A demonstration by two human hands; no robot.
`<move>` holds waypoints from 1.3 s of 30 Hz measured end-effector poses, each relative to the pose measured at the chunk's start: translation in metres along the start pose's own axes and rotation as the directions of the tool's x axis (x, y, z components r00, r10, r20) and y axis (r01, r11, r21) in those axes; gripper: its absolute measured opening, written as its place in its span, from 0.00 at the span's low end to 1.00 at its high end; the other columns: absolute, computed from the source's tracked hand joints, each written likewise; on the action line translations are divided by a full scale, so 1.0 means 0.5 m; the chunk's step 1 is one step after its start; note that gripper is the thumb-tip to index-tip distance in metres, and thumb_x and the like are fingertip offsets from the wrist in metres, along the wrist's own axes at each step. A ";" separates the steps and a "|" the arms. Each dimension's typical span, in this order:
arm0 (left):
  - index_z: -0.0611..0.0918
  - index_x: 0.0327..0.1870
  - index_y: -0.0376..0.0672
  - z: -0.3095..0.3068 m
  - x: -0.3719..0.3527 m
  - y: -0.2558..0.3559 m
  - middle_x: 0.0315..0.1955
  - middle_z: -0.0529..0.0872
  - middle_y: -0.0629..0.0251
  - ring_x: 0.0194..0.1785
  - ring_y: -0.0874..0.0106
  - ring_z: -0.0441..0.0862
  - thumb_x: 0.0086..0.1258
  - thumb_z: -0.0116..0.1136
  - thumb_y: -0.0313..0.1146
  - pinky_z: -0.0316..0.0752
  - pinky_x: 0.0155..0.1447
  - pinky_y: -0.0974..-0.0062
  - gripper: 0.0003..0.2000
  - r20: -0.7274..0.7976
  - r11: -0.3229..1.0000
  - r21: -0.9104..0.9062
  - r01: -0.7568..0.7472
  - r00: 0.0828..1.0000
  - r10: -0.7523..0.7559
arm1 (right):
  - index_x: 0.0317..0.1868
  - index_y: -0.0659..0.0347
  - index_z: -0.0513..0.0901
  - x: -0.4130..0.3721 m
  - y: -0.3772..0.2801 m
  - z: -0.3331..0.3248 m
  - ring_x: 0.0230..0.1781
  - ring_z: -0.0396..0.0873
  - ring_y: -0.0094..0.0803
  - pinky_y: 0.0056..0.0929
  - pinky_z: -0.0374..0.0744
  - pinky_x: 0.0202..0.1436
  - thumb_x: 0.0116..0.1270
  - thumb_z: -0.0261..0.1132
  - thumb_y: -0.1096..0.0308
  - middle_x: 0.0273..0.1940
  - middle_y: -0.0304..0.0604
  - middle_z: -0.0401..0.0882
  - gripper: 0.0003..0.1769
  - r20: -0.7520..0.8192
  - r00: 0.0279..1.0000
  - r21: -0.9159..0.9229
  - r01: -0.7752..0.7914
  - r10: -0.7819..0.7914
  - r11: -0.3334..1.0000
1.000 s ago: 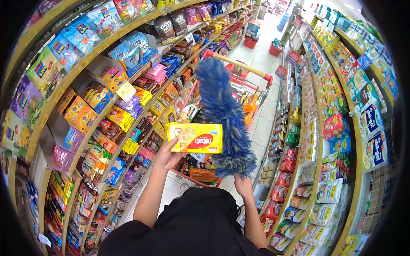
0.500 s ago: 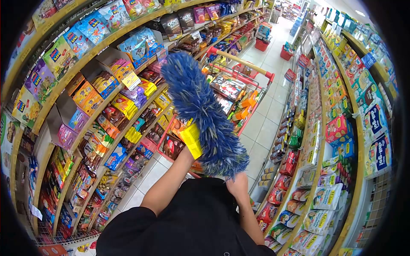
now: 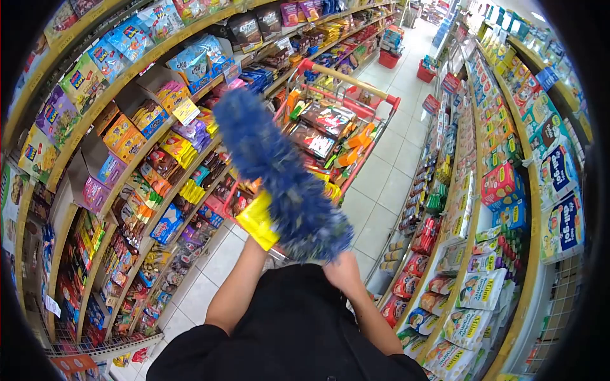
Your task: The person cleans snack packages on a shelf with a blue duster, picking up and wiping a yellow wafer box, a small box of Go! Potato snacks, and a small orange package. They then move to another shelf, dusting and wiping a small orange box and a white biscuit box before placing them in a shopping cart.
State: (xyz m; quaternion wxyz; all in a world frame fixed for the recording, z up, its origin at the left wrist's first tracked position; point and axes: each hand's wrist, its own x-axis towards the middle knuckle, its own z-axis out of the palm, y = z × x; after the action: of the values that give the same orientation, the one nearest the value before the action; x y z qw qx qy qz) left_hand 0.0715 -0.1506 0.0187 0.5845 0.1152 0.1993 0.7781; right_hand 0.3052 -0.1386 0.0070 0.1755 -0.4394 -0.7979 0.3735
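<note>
A fluffy blue duster [image 3: 273, 171] slants across the middle of the view, blurred at its upper end. My right hand [image 3: 343, 272] is closed at the duster's lower end, where the fibres cover the grip. In my left hand [image 3: 256, 246] are yellow packets [image 3: 259, 221], held up against the duster's left side; most of the fingers are behind them. Just beyond both hands stands a red-framed shopping cart [image 3: 348, 81] loaded with snack packs [image 3: 325, 119].
Curved-looking shelves of sweets and biscuits [image 3: 124, 136] line the left side. Shelves on the right hold baby food packs [image 3: 473, 320] and boxes [image 3: 502, 184]. Red baskets [image 3: 389, 59] stand farther down the tiled aisle [image 3: 381, 197].
Both hands have shifted left, carrying the duster and the yellow packets with them. More of the cart's load shows now, and the packets face the camera more fully.
</note>
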 end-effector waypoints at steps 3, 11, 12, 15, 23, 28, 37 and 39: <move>0.72 0.57 0.42 -0.001 -0.032 0.027 0.51 0.77 0.60 0.54 0.64 0.75 0.70 0.42 0.52 0.74 0.54 0.64 0.24 -0.045 0.920 0.310 -0.239 0.963 0.266 | 0.28 0.70 0.80 -0.013 -0.026 -0.033 0.30 0.76 0.59 0.49 0.76 0.36 0.52 0.62 0.64 0.26 0.62 0.77 0.14 0.126 0.990 -0.172 0.081 -0.060 0.982; 0.77 0.51 0.40 -0.016 -0.089 0.024 0.44 0.83 0.58 0.45 0.59 0.81 0.66 0.41 0.56 0.75 0.51 0.60 0.28 -0.058 0.969 -0.218 -0.119 0.992 0.109 | 0.27 0.70 0.79 0.007 -0.021 -0.025 0.32 0.76 0.61 0.51 0.75 0.39 0.54 0.59 0.63 0.28 0.65 0.76 0.14 0.174 0.985 -0.133 0.023 0.001 0.991; 0.77 0.51 0.40 0.004 -0.105 0.035 0.44 0.83 0.57 0.45 0.58 0.81 0.66 0.41 0.56 0.75 0.51 0.59 0.28 -0.110 0.958 -0.238 -0.160 0.984 0.137 | 0.27 0.70 0.79 -0.002 -0.038 -0.045 0.32 0.76 0.61 0.51 0.75 0.39 0.55 0.59 0.63 0.27 0.65 0.76 0.15 0.208 0.978 -0.162 0.037 -0.003 0.986; 0.73 0.58 0.42 -0.042 -0.135 0.054 0.52 0.78 0.54 0.53 0.56 0.77 0.64 0.41 0.57 0.71 0.57 0.57 0.30 0.010 0.955 -0.289 -0.065 0.997 0.071 | 0.28 0.69 0.79 0.002 -0.010 -0.052 0.32 0.75 0.61 0.50 0.75 0.38 0.53 0.59 0.65 0.27 0.65 0.76 0.13 0.219 0.974 -0.261 0.004 0.055 0.965; 0.59 0.69 0.46 0.052 -0.174 0.037 0.66 0.58 0.46 0.68 0.41 0.53 0.58 0.45 0.67 0.41 0.63 0.29 0.42 -0.015 0.925 -0.259 0.277 0.957 -0.291 | 0.30 0.68 0.79 -0.022 0.100 -0.083 0.32 0.76 0.60 0.49 0.74 0.34 0.55 0.59 0.62 0.28 0.63 0.77 0.14 -0.106 0.993 0.059 -0.038 0.044 0.998; 0.61 0.67 0.44 0.034 -0.146 0.002 0.62 0.64 0.43 0.64 0.39 0.59 0.61 0.46 0.58 0.46 0.64 0.34 0.37 0.054 0.821 -0.396 0.411 0.903 -0.426 | 0.35 0.67 0.78 -0.074 0.141 -0.108 0.34 0.75 0.60 0.43 0.74 0.36 0.53 0.56 0.73 0.31 0.59 0.78 0.09 -0.094 0.995 -0.024 -0.037 0.035 0.999; 0.52 0.70 0.44 0.102 -0.129 -0.028 0.62 0.65 0.55 0.62 0.66 0.67 0.53 0.63 0.37 0.68 0.59 0.71 0.43 -0.073 0.553 0.794 0.254 0.942 -0.329 | 0.27 0.72 0.76 -0.109 0.148 -0.128 0.33 0.75 0.60 0.44 0.73 0.35 0.52 0.58 0.73 0.27 0.61 0.76 0.07 -0.058 0.995 0.080 -0.078 0.083 0.994; 0.48 0.71 0.40 0.099 -0.116 -0.040 0.66 0.59 0.55 0.67 0.69 0.59 0.51 0.65 0.35 0.59 0.65 0.74 0.47 0.025 0.252 0.967 0.044 0.965 -0.262 | 0.28 0.72 0.77 -0.111 0.157 -0.128 0.34 0.75 0.59 0.47 0.72 0.38 0.53 0.59 0.73 0.28 0.61 0.77 0.07 -0.099 0.992 0.010 -0.076 0.076 0.997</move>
State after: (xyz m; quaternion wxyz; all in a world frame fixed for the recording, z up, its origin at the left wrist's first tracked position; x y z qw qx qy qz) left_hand 0.1260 -0.1926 0.0569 0.4837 0.4944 0.5847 0.4239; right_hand 0.4198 -0.1300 -0.0071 0.2017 -0.4870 -0.7698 0.3601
